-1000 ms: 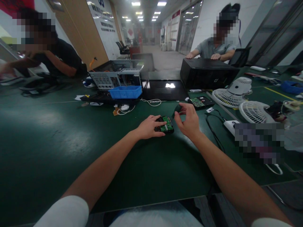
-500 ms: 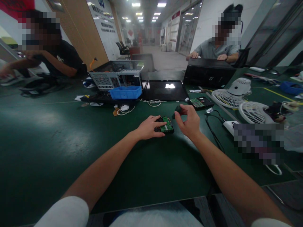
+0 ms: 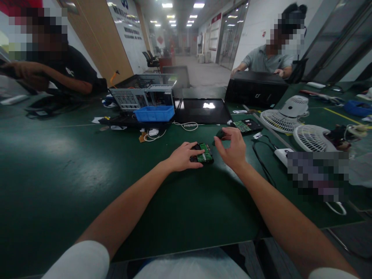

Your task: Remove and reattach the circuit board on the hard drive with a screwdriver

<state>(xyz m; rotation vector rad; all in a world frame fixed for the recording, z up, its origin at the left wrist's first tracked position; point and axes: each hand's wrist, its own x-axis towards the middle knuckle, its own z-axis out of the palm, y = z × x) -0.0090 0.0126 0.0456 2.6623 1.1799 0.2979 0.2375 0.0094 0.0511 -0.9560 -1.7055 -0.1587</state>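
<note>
A small hard drive [image 3: 207, 154] with a green circuit board lies on the green tabletop in front of me. My left hand [image 3: 183, 157] grips it from the left, fingers across its top and far edge and the thumb along the near side. Just to the right of the drive, my right hand [image 3: 231, 146] hovers with thumb and fingers curled together around a small dark object [image 3: 220, 135]. What that object is, I cannot make out. A second hard drive [image 3: 247, 126] with a green board rests beyond my right hand.
An open computer case [image 3: 124, 99] stands behind a blue tray [image 3: 154, 114]. A black panel [image 3: 200, 111] lies at the back centre. White fan parts [image 3: 279, 120] and a power strip [image 3: 281, 155] are on the right. Across the table, a person handles a black case [image 3: 255, 89]; another sits left.
My hands and the hard drive stay almost in place, the right hand shifting only slightly. The person at left has raised their forearms; the person across has moved their head and hands a little.
</note>
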